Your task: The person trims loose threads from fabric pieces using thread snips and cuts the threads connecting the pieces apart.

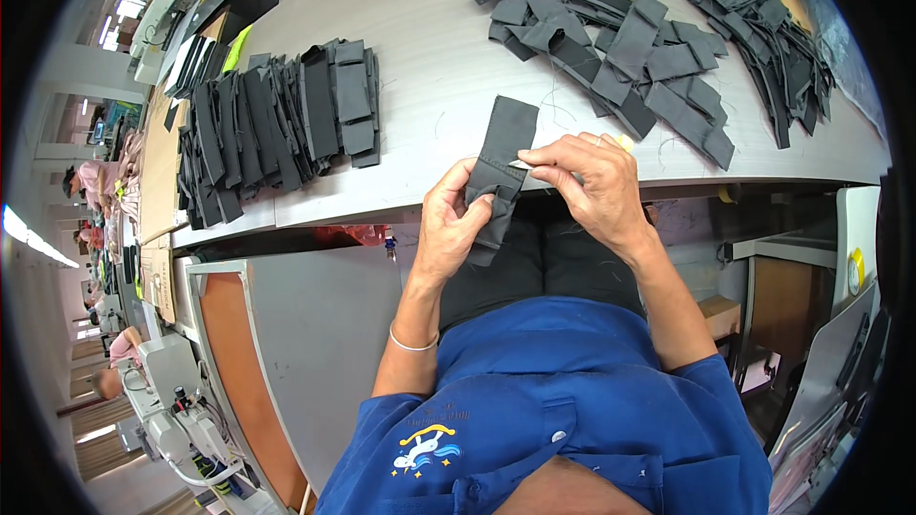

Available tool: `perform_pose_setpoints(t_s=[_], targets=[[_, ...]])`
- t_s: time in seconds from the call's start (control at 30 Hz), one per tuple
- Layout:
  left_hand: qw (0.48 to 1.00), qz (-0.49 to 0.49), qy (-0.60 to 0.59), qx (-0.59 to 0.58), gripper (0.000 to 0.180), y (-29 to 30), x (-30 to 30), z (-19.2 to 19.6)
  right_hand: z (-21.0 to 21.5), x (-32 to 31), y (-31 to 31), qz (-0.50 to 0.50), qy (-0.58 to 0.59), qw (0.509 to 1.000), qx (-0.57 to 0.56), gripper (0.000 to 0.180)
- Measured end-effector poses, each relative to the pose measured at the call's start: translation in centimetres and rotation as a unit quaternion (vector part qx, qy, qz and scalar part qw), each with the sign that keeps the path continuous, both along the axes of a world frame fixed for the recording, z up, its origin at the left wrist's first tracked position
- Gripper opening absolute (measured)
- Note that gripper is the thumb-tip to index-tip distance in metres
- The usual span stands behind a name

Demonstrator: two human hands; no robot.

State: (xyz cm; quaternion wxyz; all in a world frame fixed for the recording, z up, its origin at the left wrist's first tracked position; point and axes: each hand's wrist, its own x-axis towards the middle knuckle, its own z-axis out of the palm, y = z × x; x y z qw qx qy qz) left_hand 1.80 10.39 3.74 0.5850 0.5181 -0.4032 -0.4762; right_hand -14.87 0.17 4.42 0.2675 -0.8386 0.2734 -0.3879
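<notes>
A dark grey sewn fabric strip [509,133] hangs over the table's front edge, above my lap. My left hand [452,222] is closed on its lower part, thumb pressed on top. Stitching crosses the strip near its middle. From the right, my right hand [592,176] pinches a small slim tool [518,165], its pale tip touching the strip by the stitched fold. A yellow end shows behind that hand's fingers; the rest of the tool is hidden, so its kind cannot be made out.
Stacked dark fabric pieces [277,119] stand in a row at the left of the table [420,57]. A loose heap of similar strips [611,48] lies at the far right, with another bunch [763,48] beyond. Sewing machines [176,410] and other people [95,181] are at the left.
</notes>
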Motion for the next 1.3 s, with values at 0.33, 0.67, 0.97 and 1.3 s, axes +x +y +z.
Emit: perform_pose_setpoints(t_s=[0.33,0.67,0.97,1.3], targets=[[0.990,0.002,-0.141,-0.023,0.033,-0.2,-0.3,0.0,0.4,0.9,0.6,-0.002,-0.005,0.998,0.057,0.014],[0.992,0.001,-0.123,-0.024,0.033,-0.6,-0.2,0.3,0.9,1.4,0.5,-0.004,-0.006,0.999,0.052,0.016],[0.983,0.009,-0.181,-0.021,0.033,-0.1,-0.4,0.0,1.2,1.2,1.1,-0.011,-0.008,0.997,0.077,0.013],[0.970,0.011,-0.234,-0.064,0.033,-0.3,-0.2,1.0,1.9,1.2,1.3,0.009,-0.045,0.969,0.242,0.015]])
